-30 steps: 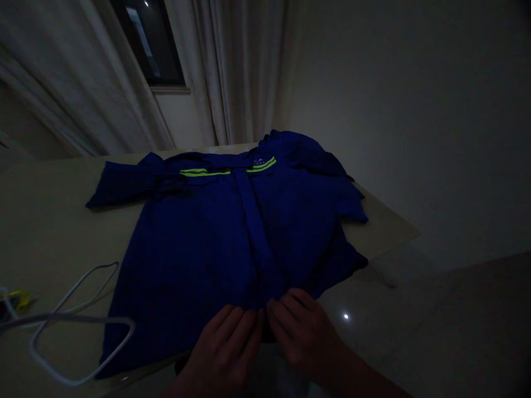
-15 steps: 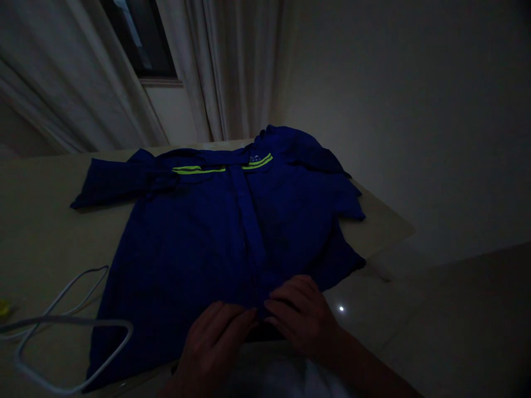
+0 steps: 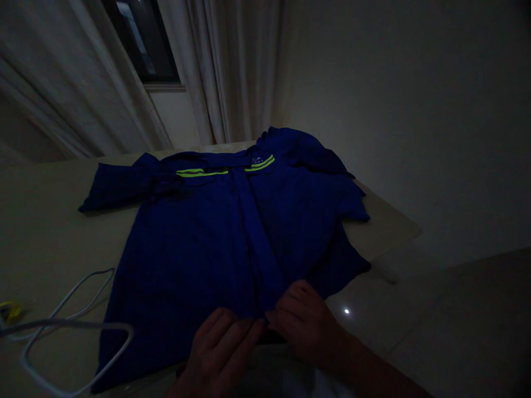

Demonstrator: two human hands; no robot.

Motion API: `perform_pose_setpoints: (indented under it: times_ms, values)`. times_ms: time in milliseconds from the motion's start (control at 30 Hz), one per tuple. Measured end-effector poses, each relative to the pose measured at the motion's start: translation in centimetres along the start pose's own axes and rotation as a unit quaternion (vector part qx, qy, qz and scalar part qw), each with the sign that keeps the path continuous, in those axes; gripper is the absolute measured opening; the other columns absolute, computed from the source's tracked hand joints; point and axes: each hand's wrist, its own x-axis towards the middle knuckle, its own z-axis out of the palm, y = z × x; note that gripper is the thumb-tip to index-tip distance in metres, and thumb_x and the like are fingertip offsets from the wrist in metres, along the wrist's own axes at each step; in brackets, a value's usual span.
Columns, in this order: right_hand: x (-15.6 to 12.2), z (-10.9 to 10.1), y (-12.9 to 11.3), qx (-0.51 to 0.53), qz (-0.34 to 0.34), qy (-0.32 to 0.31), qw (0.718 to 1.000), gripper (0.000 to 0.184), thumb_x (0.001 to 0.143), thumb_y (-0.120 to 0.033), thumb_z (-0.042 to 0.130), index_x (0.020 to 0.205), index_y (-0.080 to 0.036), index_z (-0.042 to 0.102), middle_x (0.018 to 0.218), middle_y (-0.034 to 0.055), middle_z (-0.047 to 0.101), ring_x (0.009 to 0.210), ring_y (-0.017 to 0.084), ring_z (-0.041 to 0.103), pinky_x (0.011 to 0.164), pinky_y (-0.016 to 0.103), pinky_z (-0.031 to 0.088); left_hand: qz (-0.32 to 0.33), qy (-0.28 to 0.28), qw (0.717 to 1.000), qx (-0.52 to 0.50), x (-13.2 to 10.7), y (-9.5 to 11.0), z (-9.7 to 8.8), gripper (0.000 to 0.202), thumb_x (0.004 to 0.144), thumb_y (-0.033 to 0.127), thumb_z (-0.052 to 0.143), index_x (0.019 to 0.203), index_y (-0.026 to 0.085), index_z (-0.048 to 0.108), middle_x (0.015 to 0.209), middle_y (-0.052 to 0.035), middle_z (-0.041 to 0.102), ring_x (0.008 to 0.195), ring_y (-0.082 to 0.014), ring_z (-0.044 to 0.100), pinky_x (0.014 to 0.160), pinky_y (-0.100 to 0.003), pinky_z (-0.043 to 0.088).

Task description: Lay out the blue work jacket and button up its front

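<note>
A dark blue jacket [image 3: 199, 237] with yellow-green chest stripes lies spread on the table, its collar at the far side and its hem toward me. At the bottom of the front opening, my left hand [image 3: 226, 342] pinches the hem edge, fingers pressed together. Close beside it my right hand [image 3: 305, 320] grips the other side of the front placket, fingers curled. The fingertips of both hands almost meet. Whatever small fastening may be between them is hidden in the dim light.
A white cable [image 3: 78, 323] loops over the table [image 3: 50, 232] at the left and in front of the jacket's lower corner. A yellow object [image 3: 11, 312] sits at the left edge. Curtains [image 3: 236, 72] and a window [image 3: 143, 41] stand behind; tiled floor [image 3: 398, 315] shows at right.
The right hand's fingers have curled in more tightly, and both hands have drawn nearer together at the hem. The view has shifted slightly, showing more of the yellow object.
</note>
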Motion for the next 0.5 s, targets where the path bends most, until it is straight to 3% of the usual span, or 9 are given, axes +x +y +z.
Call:
perform_pose_setpoints:
  times_ms: [100,200,333,500]
  values:
    - [1.2,-1.8,0.5,0.111,0.085,-0.103,0.985,0.022,0.105,-0.041,0.066,0.115,-0.021,0.069,0.101,0.0024,0.074,0.094,0.017,0.067,0.086,0.032,0.046,0.024,0.004,1.0,0.008,0.2,0.0,-0.7,0.037,0.107,0.015,0.041,0.128,0.017,0.071,0.104,-0.0096,0.075,0.091,-0.0215,0.066,0.083,-0.04,0.054]
    - [2.6,-3.1,1.0,0.15,0.114,-0.182,0.965,0.026,0.106,-0.035,0.064,0.13,-0.024,0.068,0.112,0.0031,0.072,0.104,0.017,0.067,0.095,0.033,0.047,0.044,0.005,0.999,0.029,0.7,0.1,-1.2,0.041,0.108,0.013,0.036,0.125,0.015,0.073,0.108,-0.009,0.075,0.095,-0.0212,0.065,0.089,-0.041,0.051]
    - [3.6,-3.3,1.6,0.212,0.1,-0.204,0.951,0.007,0.1,-0.026,0.071,0.105,-0.021,0.074,0.106,0.0014,0.069,0.101,0.015,0.068,0.092,0.028,0.049,0.059,0.024,0.996,0.059,1.7,0.1,-1.5,0.041,0.108,0.011,0.037,0.115,0.018,0.077,0.103,-0.0062,0.075,0.09,-0.0187,0.064,0.088,-0.037,0.05]
    - [3.8,-3.1,1.8,0.206,0.092,-0.212,0.951,0.025,0.096,-0.019,0.074,0.121,-0.022,0.072,0.114,0.0041,0.068,0.107,0.018,0.066,0.093,0.03,0.052,0.073,0.051,0.992,0.091,2.2,0.0,-1.4,0.041,0.108,0.01,0.039,0.11,0.021,0.078,0.097,-0.0019,0.075,0.088,-0.0152,0.063,0.091,-0.034,0.05]
